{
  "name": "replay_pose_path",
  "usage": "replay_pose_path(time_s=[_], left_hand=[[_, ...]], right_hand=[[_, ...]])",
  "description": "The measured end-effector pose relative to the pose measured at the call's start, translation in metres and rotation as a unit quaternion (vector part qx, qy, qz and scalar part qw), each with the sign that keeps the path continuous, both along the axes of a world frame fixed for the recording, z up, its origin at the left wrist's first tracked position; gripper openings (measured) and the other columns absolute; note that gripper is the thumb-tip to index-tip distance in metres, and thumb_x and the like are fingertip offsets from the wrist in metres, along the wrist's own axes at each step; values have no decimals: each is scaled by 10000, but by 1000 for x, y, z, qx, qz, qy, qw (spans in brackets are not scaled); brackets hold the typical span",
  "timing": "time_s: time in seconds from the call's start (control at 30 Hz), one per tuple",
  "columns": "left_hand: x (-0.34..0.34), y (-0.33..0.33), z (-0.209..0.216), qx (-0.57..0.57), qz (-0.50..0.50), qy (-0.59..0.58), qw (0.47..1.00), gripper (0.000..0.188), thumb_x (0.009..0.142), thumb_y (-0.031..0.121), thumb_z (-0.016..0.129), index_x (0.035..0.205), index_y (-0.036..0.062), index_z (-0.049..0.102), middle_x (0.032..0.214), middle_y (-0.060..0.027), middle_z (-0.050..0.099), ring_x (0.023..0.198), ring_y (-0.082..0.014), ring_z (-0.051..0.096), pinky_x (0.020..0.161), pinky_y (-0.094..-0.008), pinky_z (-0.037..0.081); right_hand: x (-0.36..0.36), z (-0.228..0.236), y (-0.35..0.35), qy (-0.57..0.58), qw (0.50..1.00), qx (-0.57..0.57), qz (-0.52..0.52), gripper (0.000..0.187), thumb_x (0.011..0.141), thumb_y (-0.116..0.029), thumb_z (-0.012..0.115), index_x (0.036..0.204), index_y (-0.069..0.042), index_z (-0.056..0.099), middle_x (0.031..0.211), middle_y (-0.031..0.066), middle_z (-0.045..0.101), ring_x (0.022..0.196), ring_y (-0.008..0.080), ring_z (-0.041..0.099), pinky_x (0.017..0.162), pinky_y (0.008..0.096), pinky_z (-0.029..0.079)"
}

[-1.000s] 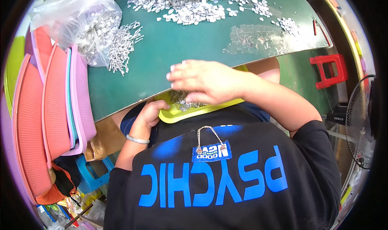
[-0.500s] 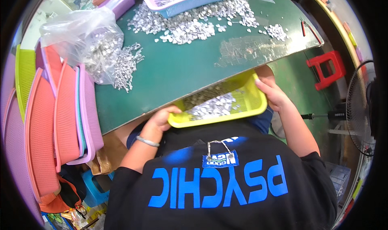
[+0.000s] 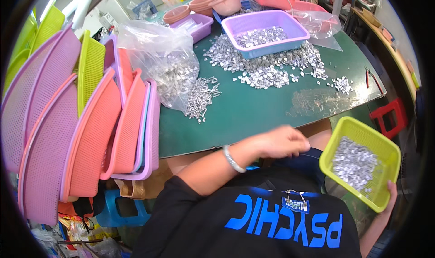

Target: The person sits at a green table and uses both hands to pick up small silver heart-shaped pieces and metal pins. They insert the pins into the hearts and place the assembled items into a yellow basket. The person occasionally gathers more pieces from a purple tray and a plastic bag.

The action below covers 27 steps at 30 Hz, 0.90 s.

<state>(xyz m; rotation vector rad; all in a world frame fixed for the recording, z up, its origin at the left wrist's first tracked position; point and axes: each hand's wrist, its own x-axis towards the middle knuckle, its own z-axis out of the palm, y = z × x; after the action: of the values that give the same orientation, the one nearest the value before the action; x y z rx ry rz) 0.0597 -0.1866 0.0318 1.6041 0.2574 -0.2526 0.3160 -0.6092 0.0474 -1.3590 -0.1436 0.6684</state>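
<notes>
Off the green table's (image 3: pixel 244 108) near edge, approx. 3–4 o'clock from the L hand (image 3: pixel 287 141), is the lime basket (image 3: pixel 380 149), w/ a heap of small silvery pcs (image 3: pixel 355 165) inside; its long axis runs approx. 10 to 4 o'clock; its 9 o'clock corner is the part closest to the L hand, near but w/ a gap between, no contact; R hand (image 3: pixel 390 197) is the nearer one, touching: it grips the basket at the 4 o'clock end, some fingers hidden behind the wall; so from the R hand, the bulk of the basket lies toward 10–11 o'clock; L hand is blurred, fingers curled in, narrow; can't tell if anything's in it; L wrist has a pale bracelet (image 3: pixel 234 159); loose pile (image 3: pixel 265 76) on the table lies approx. 12 o'clock from the L hand, well apart; smaller pile (image 3: pixel 342 85) approx. 1–2 o'clock.
</notes>
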Motion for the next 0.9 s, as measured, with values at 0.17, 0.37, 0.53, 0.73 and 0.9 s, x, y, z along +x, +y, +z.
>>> replay_pose_path(time_s=[0.17,0.37,0.53,0.73,0.9], left_hand=[[-25,125,61,489,456,-145,729,589,815,196,638,1349,40,444,818,-198,684,782,-367,672,712,-415,523],[-75,201,95,540,552,138,620,809,821,235,596,1441,-10,137,1043,-279,644,973,-395,641,844,-462,501],[-85,210,76,546,547,143,618,483,811,201,599,1188,-51,432,1022,-291,640,962,-424,630,849,-483,495],[-73,197,77,533,549,73,640,411,790,181,618,1105,-50,487,989,-316,630,944,-455,616,837,-497,492],[-83,204,71,553,546,56,628,445,790,206,626,1123,-51,479,1001,-302,629,972,-448,602,853,-502,472]], right_hand=[[12,46,50,-61,997,52,9,455,930,-319,507,1247,6,521,1090,132,638,887,220,642,764,338,536],[25,125,267,-103,966,189,141,393,913,-219,544,1226,18,529,1059,138,652,854,218,666,732,328,561],[-36,201,455,-222,888,223,335,415,872,-191,596,1186,64,502,1032,161,621,914,232,647,825,365,547],[-143,239,624,-477,822,142,277,449,803,-104,590,1217,28,480,1036,164,620,897,261,645,782,378,542],[-242,226,644,-719,648,14,252,728,750,-230,556,1422,-62,331,1163,301,576,1069,416,584,923,435,469]])
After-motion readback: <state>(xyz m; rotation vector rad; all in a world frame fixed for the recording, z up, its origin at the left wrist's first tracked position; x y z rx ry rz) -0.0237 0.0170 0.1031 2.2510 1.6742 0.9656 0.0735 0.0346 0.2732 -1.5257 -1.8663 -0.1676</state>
